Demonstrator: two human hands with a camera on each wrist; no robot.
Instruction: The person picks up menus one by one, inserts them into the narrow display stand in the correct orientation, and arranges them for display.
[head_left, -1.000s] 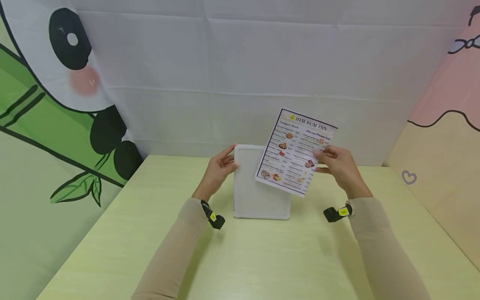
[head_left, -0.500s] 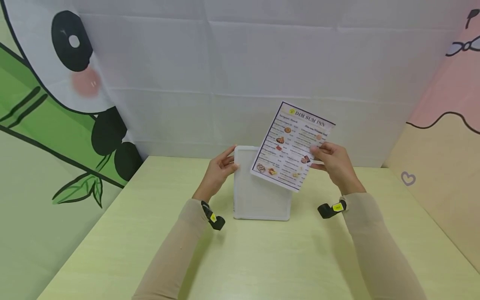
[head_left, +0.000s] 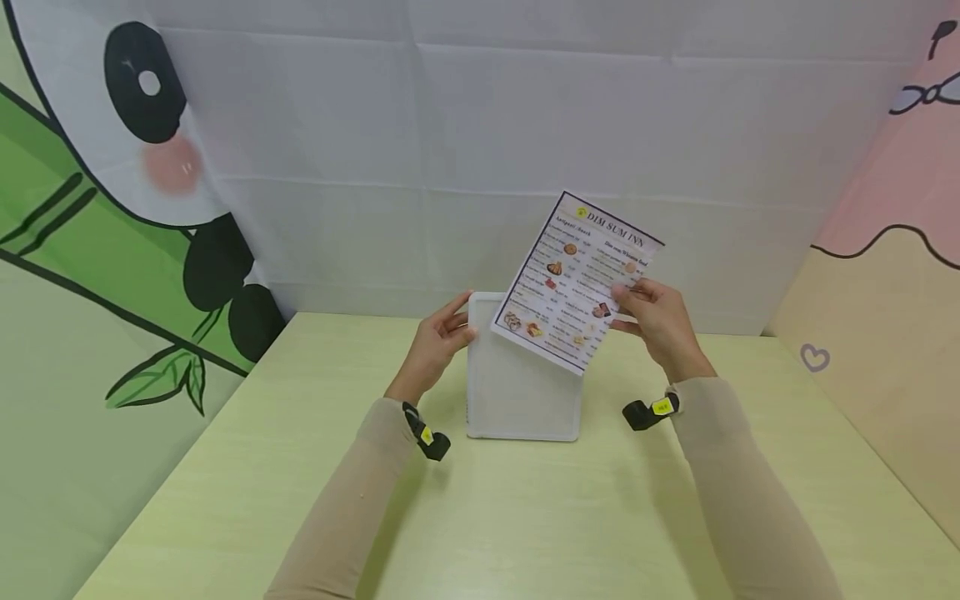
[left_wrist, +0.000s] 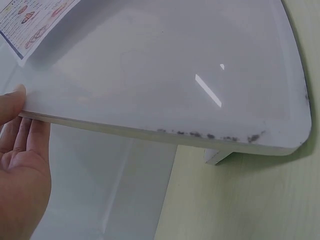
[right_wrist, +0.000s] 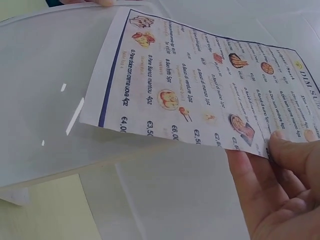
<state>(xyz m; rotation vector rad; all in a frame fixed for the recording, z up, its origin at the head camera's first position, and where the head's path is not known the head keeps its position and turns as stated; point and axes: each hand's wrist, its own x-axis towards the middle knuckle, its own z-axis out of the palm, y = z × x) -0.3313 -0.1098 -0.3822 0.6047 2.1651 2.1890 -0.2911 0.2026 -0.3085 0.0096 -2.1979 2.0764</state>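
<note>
A white board [head_left: 517,400] with rounded corners and a raised rim stands tilted back on the table. In the left wrist view part of a stand shows behind the board [left_wrist: 150,75], along with dark smudges near its edge. My left hand [head_left: 435,343] pinches the board's upper left edge, thumb in front and fingers behind. My right hand [head_left: 660,325] pinches a printed paper menu [head_left: 573,283], headed "DIM SUM INN", by its right edge. Tilted clockwise, the menu overlaps the board's upper right part. The right wrist view shows the menu [right_wrist: 200,85] slightly bent, its lower end over the board.
A pale yellow-green table [head_left: 480,525] lies under the board. Behind it hangs a creased white cloth backdrop [head_left: 480,125]. Cartoon-printed panels stand at the left [head_left: 142,317] and right [head_left: 885,333]. Each wrist wears a black strap camera.
My right hand has moved left and slightly up with the menu, which now covers more of the board's top and tilts a little more. The left hand and the board have stayed in place.
</note>
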